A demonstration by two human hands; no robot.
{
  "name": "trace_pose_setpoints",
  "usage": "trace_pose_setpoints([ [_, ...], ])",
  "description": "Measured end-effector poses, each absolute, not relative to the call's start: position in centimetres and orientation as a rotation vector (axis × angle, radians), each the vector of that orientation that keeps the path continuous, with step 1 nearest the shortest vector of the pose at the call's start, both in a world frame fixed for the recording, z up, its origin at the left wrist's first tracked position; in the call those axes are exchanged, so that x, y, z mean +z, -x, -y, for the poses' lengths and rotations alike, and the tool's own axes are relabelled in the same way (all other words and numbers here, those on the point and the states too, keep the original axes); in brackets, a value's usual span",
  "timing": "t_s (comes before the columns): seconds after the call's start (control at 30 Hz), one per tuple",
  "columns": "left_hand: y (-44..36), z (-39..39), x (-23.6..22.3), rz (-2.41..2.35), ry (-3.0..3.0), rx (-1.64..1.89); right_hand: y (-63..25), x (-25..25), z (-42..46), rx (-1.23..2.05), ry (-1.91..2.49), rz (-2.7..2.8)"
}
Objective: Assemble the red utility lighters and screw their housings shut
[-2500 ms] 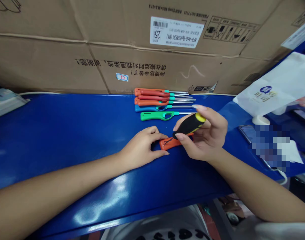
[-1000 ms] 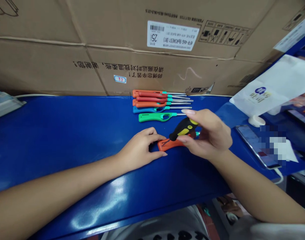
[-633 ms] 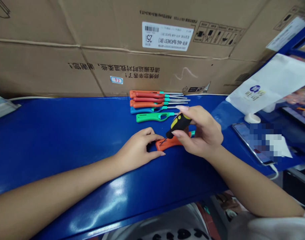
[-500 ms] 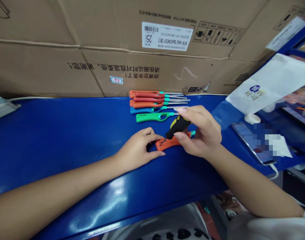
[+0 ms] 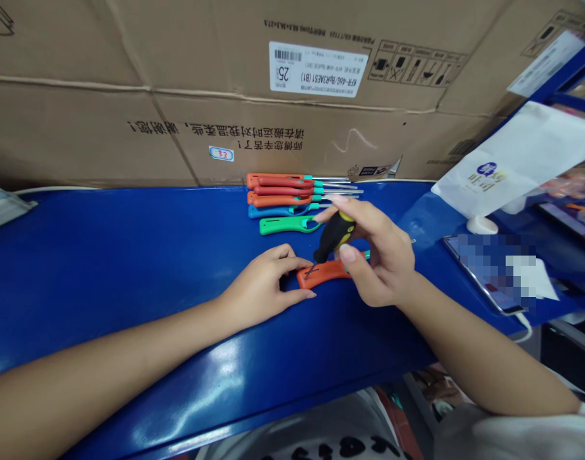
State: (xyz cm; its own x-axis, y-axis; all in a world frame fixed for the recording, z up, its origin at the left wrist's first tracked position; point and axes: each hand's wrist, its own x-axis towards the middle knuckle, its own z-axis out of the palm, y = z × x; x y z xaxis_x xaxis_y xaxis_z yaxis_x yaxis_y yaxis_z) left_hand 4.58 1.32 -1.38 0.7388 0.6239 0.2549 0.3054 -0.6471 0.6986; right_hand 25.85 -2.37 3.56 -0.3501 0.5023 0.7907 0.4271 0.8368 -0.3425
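An orange long-nosed lighter [image 5: 326, 273] lies on the blue table, its handle end toward my left. My left hand [image 5: 268, 281] grips that end between thumb and fingers. In my right hand [image 5: 381, 252] is a black and yellow screwdriver [image 5: 334, 237], tilted, its thin shaft pointing down at the slot near the lighter's handle end. Whether the tip touches the slot is too small to tell. Behind them a green lighter [image 5: 285, 225] lies apart, partly covered by my right fingers. A blue lighter [image 5: 276, 211] and several orange and red lighters [image 5: 278, 182] are stacked beyond it.
A large cardboard box [image 5: 216, 57] stands along the back of the blue table [image 5: 129, 255]. At right are a white paper bag [image 5: 513, 160], a small white round case [image 5: 482, 225] and a phone [image 5: 469, 262] with a cable. A pale packet [image 5: 5, 207] rests at far left.
My right hand has shifted slightly left and turned the screwdriver, which now stands more upright with its yellow patches facing another way. My left hand keeps its hold on the orange lighter.
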Motion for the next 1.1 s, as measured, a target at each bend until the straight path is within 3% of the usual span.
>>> trace_pose_setpoints([
  [0.1,-4.61,-1.33,-1.44,-0.691,-2.293,0.643,-25.81,3.31,2.54,0.175,0.732,1.971],
  [0.33,-4.60,-1.25,-1.31,-0.728,-2.313,0.628,-25.85,4.05,1.68,-0.230,0.583,1.982],
  [0.57,-4.66,-1.29,-1.37,-0.712,-2.299,0.632,-25.79,3.48,2.55,0.237,0.804,2.002],
  [0.8,-4.65,-1.20,-1.06,-0.736,-2.300,0.597,-25.95,3.69,1.75,-0.177,0.624,1.958],
  [0.97,-4.59,-1.08,-1.00,-0.711,-2.277,0.626,-25.77,3.53,2.52,0.211,0.775,1.932],
  [1.1,-4.62,-1.01,-0.99,-0.692,-2.270,0.639,-25.91,3.25,2.13,0.063,0.733,1.903],
])
